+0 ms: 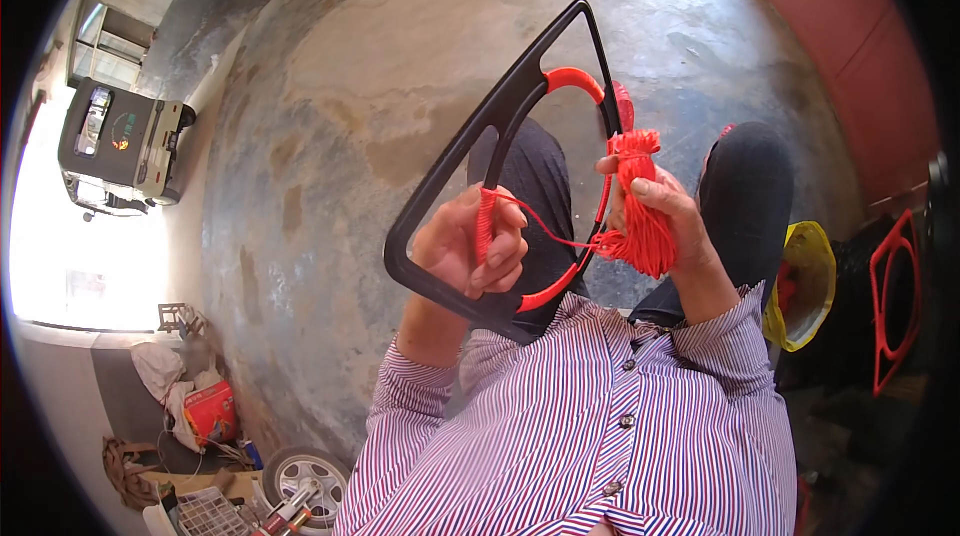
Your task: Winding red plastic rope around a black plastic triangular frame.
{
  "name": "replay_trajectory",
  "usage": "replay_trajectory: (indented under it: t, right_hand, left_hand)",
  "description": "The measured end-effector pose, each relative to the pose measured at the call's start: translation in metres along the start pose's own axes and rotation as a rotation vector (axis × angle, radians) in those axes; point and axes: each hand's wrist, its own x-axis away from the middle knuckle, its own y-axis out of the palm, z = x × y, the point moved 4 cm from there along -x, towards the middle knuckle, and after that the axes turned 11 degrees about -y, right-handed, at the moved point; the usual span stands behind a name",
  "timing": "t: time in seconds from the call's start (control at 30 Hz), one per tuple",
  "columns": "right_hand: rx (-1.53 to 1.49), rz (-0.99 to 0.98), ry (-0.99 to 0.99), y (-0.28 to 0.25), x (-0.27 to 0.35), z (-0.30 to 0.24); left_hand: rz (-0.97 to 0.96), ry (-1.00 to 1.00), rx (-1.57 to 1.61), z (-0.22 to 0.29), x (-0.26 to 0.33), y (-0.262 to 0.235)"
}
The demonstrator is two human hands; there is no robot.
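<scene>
A black frame [508, 101] with a pointed outer edge and a rounded inner ring is held tilted above my lap. Red cord [575, 82] is wound tightly around parts of the ring. My left hand [468, 244] is closed around the ring's left side, fingers curled at a wound stretch. In my right hand [682, 211] is a thick bundle of red cord [645, 226], tied near its top, with loose loops hanging down. A single strand [548, 229] runs slack from the bundle to the winding at my left fingers. Behind the frame are my knees.
At my right stand a yellow bag [822, 321] with red stuff inside and a red frame [880, 308]. Lower left are a spoked wheel [290, 476], a white basket [210, 514] and a red bag [212, 414]. A small vehicle [110, 148] stands far left on the concrete.
</scene>
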Motion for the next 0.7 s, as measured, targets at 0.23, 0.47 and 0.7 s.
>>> replay_trajectory:
  t: [0.23, 0.47, 0.7]
  right_hand:
    - [-0.125, -0.099, 0.056, 0.028, 0.008, 0.013]
    - [-0.072, -0.163, 0.188, 0.042, 0.019, 0.016]
    - [-0.241, -0.088, 0.096, 0.022, 0.015, 0.012]
  left_hand:
    - [0.002, -0.071, 0.000, -0.009, -0.008, 0.012]
    - [-0.013, -0.112, -0.047, -0.018, -0.017, 0.019]
    - [-0.005, -0.120, -0.039, -0.017, -0.019, 0.018]
